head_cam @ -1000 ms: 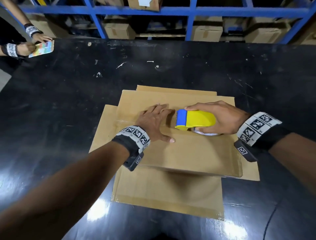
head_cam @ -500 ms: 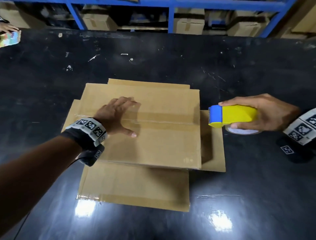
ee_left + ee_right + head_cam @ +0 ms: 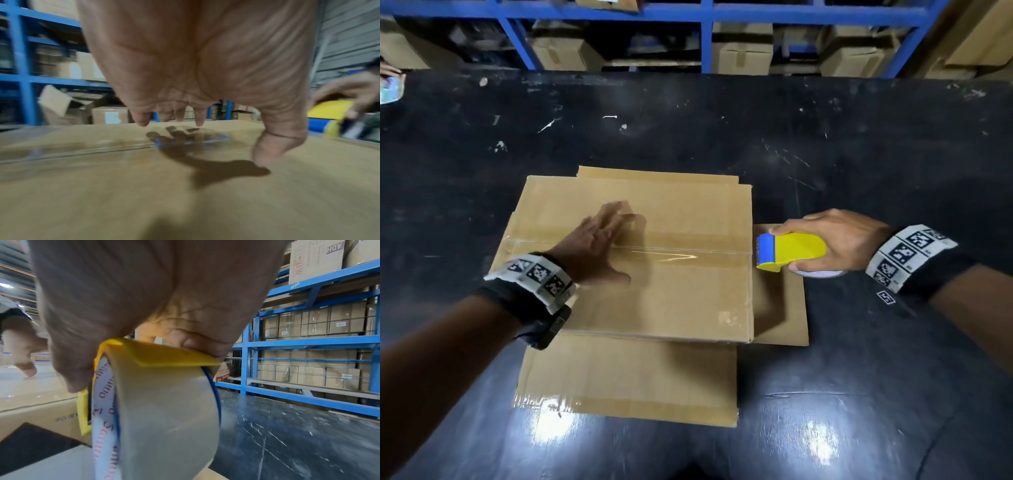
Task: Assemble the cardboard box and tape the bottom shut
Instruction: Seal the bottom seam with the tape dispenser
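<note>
Cardboard box (image 3: 654, 294) under flat, spread left hand (image 3: 594, 248) fingers, right hand (image 3: 835, 240) fingers grasping tape dispenser (image 3: 789, 251) at box's right edge

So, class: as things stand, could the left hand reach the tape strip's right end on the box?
Probably yes: the left hand lies open on the box, and nothing covers the tape strip; the dispenser sits just past it.

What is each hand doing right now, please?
Left hand: open, fingers straight, over the cardboard box.
Right hand: grips the tape dispenser.
</note>
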`<state>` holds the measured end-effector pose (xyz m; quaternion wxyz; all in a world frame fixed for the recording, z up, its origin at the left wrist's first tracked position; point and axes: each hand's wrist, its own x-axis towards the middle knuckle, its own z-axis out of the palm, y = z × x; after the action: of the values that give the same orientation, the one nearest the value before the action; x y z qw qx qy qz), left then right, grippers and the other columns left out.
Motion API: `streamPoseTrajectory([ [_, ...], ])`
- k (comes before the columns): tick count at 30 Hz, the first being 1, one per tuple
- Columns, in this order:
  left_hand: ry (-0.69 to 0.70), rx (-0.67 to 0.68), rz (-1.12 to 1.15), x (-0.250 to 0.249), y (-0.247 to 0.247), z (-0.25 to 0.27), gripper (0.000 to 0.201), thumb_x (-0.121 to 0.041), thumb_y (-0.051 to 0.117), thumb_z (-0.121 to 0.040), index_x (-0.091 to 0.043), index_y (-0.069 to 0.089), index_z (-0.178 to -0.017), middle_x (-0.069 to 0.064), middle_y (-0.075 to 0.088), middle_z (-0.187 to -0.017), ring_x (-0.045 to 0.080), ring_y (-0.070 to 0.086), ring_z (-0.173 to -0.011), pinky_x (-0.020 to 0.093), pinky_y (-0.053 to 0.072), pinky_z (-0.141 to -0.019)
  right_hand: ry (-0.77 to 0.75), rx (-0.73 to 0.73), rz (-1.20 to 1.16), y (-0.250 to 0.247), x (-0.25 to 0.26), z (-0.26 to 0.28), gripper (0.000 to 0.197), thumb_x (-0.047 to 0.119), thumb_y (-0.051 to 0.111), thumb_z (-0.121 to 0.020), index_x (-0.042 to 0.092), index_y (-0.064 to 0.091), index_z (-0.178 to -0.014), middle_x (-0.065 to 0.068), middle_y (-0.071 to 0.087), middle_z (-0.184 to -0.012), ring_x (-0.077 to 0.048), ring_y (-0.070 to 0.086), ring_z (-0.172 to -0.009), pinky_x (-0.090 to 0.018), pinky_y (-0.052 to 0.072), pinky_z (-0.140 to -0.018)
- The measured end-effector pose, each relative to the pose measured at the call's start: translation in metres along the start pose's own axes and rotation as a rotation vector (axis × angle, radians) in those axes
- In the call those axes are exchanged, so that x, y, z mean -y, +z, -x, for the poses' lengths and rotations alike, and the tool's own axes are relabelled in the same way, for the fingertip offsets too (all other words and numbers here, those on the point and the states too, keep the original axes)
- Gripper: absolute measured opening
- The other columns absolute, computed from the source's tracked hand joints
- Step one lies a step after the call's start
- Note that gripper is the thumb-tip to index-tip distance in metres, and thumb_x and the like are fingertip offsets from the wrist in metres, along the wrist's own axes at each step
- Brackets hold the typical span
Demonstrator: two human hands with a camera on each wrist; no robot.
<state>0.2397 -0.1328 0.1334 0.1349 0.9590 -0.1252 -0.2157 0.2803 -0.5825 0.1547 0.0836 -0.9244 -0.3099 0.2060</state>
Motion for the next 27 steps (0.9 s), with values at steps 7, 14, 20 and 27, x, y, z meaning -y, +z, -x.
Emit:
streamPoseTrajectory([
  [7, 0.458, 0.012, -0.105, -0.137, 0.055, -0.015, 0.091, -0.053, 0.062, -0.083, -0.033, 0.022, -0.163, -0.011, 0.000, -0.176, 0.018, -0.013, -0.162, 0.053, -0.002, -0.130, 0.065, 0.079, 0.139, 0.002, -0.002, -0.010, 0.073, 0.077, 0.053, -0.068, 0.051, 0.052, -0.136, 0.006, 0.073, -0.117, -0.025, 0.069, -0.103, -0.037, 0.055, -0.083],
  [14, 0.452, -0.050, -0.402, -0.174, 0.057, -0.041, 0.074, -0.062, 0.042, -0.083, -0.024, 0.051, -0.146, -0.005, 0.037, -0.164, 0.031, 0.015, -0.160, 0.057, 0.017, -0.125, 0.311, 0.038, -0.288, 0.045, -0.033, 0.031, 0.057, 0.065, 0.077, -0.071, 0.046, 0.064, -0.123, 0.021, 0.071, -0.107, -0.015, 0.067, -0.103, -0.036, 0.049, -0.099],
  [20, 0.442, 0.025, -0.377, -0.192, 0.038, -0.056, 0.064, -0.064, 0.033, -0.086, -0.030, 0.063, -0.131, -0.011, 0.060, -0.136, 0.027, 0.034, -0.145, 0.055, 0.015, -0.125, 0.367, -0.371, -0.937, 0.078, 0.007, 0.073, 0.058, 0.046, 0.085, -0.074, 0.034, 0.065, -0.128, 0.002, 0.076, -0.099, -0.001, 0.064, -0.065, -0.022, 0.054, -0.069],
  [27, 0.224, -0.016, 0.759, -0.211, 0.016, -0.033, 0.026, -0.016, 0.052, -0.100, -0.013, 0.066, -0.122, 0.004, 0.075, -0.106, 0.016, 0.074, -0.093, 0.031, 0.058, -0.092, 0.347, -0.887, -1.077, 0.094, 0.095, 0.117, 0.065, 0.028, 0.083, -0.079, 0.023, 0.060, -0.139, 0.001, 0.074, -0.123, -0.018, 0.071, -0.107, -0.031, 0.056, -0.089],
])
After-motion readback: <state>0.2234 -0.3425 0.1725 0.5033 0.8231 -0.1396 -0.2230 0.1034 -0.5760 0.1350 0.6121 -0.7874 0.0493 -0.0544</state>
